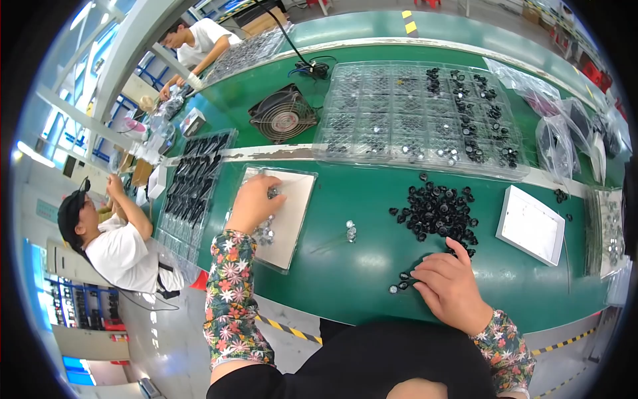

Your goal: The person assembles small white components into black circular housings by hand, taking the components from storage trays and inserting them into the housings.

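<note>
My left hand (254, 205) is over a cream-coloured board (290, 219) in a clear tray, its thumb and fingers curled around a small shiny clear piece. More shiny clear pieces (264, 234) lie on the board below that hand. On the green table, my right hand (452, 286) has its fingers bent together, the tips at a few small round black parts (404, 276). What those fingertips grip is partly hidden. Just beyond it spreads a pile of small black round parts (435, 209). Between my hands sits a little cluster of clear pieces (351, 231).
A large compartment tray (389, 113) with black and clear parts stands at the back. To the right lies a white box lid (531, 225). A fan (282, 114) and a tray of black strips (196, 176) are left. Two people (123, 256) work at the left.
</note>
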The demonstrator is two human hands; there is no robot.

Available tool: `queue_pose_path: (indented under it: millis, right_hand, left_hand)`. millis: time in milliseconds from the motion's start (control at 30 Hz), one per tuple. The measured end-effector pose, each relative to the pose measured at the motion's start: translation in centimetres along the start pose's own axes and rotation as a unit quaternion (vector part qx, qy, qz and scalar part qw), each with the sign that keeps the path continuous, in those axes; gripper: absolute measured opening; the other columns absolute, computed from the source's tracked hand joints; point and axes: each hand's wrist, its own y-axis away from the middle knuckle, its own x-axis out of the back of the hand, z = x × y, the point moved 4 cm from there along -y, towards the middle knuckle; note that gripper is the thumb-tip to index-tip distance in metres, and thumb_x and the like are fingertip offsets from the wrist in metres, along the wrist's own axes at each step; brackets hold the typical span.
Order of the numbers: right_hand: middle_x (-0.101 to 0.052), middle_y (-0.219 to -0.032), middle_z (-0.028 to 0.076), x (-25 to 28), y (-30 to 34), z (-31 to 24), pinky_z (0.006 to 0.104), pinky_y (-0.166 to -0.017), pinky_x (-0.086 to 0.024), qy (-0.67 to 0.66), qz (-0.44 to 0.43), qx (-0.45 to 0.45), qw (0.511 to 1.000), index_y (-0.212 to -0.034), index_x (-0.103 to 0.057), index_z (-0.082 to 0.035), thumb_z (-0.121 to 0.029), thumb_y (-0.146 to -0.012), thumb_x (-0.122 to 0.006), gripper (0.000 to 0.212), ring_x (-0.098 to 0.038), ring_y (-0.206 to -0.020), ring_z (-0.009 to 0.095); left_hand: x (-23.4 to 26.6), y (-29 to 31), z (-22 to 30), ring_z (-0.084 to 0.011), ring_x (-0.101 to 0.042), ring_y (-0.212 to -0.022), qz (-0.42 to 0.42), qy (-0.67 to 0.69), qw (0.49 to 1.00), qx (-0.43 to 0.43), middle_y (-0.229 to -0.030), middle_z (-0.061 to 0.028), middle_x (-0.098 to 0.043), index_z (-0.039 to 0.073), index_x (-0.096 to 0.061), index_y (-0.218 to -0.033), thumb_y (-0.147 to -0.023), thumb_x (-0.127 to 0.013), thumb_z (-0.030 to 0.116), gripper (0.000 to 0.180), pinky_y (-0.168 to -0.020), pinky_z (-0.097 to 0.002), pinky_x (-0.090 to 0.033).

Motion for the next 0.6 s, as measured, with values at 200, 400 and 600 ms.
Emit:
queue_pose_path:
  millis: [200, 400, 600]
  right_hand:
    - [-0.064, -0.09, 0.003, -0.1, 0.0, 0.4, 0.0502, -0.105, -0.033, -0.012, -0.005, -0.005, 1.0, -0.09, -0.067, -0.007, -0.009, -0.074, -0.072, 0.016, -0.061, -0.093, 0.022]
    - [-0.063, -0.089, 0.004, -0.2, 0.2, 0.8, 0.0488, -0.103, -0.035, -0.022, -0.005, -0.002, 1.0, -0.09, -0.067, -0.006, -0.009, -0.074, -0.072, 0.016, -0.06, -0.091, 0.021]
    - [-0.064, -0.088, 0.006, -0.1, 0.3, 0.8, 0.0482, -0.101, -0.037, -0.043, -0.004, -0.008, 0.999, -0.091, -0.067, -0.007, -0.006, -0.074, -0.071, 0.018, -0.062, -0.089, 0.023]
  left_hand:
    - [0.8, -0.7, 0.5, -0.0314, -0.064, -0.078, -0.067, 0.008, 0.997, 0.045, -0.083, -0.0149, -0.067, 0.005, -0.071, -0.092, -0.072, -0.073, 0.02, 0.026, -0.073, -0.0391, -0.051]
    - [0.6, -0.8, 0.0, -0.03, -0.065, -0.075, -0.055, -0.007, 0.998, -0.027, -0.08, -0.0151, -0.067, 0.005, -0.072, -0.088, -0.074, -0.071, 0.015, 0.017, -0.07, -0.0372, -0.052]
    - [2.0, -0.2, -2.4, -0.0162, -0.065, -0.068, 0.024, 0.108, 0.994, 0.009, -0.08, -0.0105, -0.069, 0.001, -0.071, -0.089, -0.074, -0.073, 0.005, 0.015, -0.063, -0.0266, -0.052]
